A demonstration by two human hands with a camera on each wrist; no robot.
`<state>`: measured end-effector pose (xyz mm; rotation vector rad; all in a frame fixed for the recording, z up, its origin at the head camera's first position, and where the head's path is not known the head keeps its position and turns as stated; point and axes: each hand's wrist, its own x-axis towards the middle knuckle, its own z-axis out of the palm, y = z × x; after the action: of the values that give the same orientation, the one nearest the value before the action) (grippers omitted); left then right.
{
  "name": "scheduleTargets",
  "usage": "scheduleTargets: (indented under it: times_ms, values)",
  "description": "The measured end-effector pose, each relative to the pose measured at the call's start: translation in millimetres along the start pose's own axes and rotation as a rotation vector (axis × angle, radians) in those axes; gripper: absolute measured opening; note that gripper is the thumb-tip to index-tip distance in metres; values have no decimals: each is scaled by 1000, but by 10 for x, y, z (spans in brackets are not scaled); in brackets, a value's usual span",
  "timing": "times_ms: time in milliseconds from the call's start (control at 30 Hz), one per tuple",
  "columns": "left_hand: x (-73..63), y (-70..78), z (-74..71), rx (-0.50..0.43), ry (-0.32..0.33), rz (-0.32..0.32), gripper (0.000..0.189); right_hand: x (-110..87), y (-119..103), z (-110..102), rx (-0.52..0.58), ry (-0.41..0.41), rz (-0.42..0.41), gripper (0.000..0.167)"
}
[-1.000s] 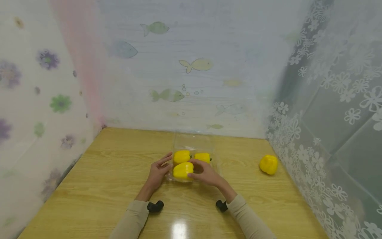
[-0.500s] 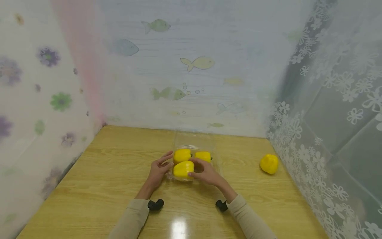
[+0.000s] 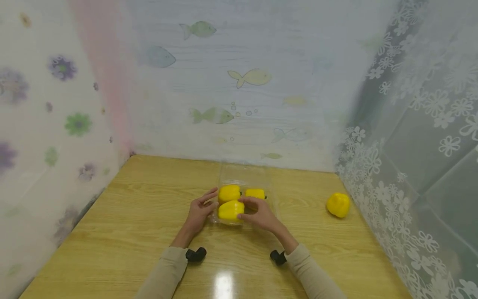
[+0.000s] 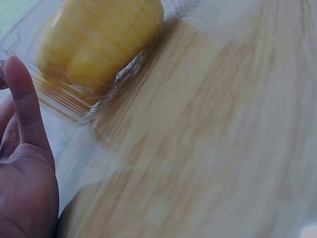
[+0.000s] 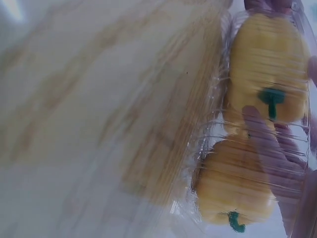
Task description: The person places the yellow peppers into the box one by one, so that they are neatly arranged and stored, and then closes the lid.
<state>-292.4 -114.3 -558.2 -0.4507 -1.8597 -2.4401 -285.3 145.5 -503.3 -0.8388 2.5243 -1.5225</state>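
Fingers of the left hand [image 3: 199,211] are straight and spread, resting on the left side of the clear box [image 3: 242,181]. The right hand [image 3: 261,216] curls its fingers [image 3: 249,201] over the box's near right part, thumb touching the front pepper [image 3: 230,210]. The box sits in the middle of the desk [image 3: 123,220]. Its lid stands open at the back. Three yellow peppers lie inside: one in front, the back left pepper [image 3: 229,193] and the back right pepper [image 3: 255,193], close together. Wide bare wood lies left and in front. A loose pepper [image 3: 337,204] lies well apart on the right, near the flower curtain [image 3: 392,174]. The fish wall [image 3: 239,95] closes the back edge.
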Motion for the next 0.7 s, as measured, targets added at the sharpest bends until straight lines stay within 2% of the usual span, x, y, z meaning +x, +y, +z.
scheduleTargets:
  times_ms: [367,567,700]
  values:
    - [-4,1,2,-36,-5,-3,46,0,-7,-4,6,-6,21,51]
    - [-2,7,6,-38,-3,-1,46,-13,-6,-12,8,1,-29,52]
    - [-2,7,11,-37,1,-10,46,-28,8,-25,60,11,-60,50]
